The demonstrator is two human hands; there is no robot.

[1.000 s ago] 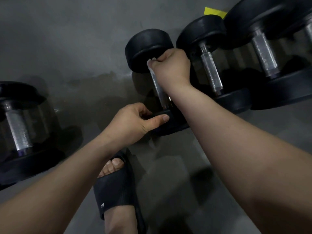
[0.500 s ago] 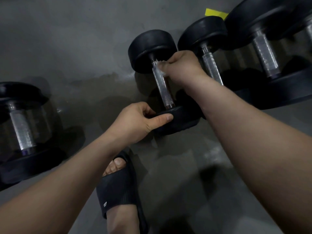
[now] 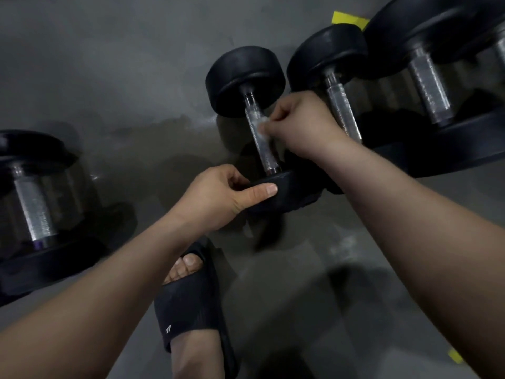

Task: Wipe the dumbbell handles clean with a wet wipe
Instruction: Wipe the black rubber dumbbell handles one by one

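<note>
A small black dumbbell lies on the grey floor with its knurled metal handle bare for most of its length. My left hand grips the near black head, thumb lying over its rim. My right hand pinches a crumpled white wet wipe against the right side of the handle, a little above its middle. Most of the wipe is hidden in my fingers.
To the right lie a second dumbbell and a larger one, close together. Another large dumbbell sits at the far left. My foot in a black slide sandal is just below my left hand. Yellow tape marks the floor.
My right hand has come off the top of the handle and slid down its right side with the wipe, uncovering the metal. My left hand keeps its grip on the near head.
</note>
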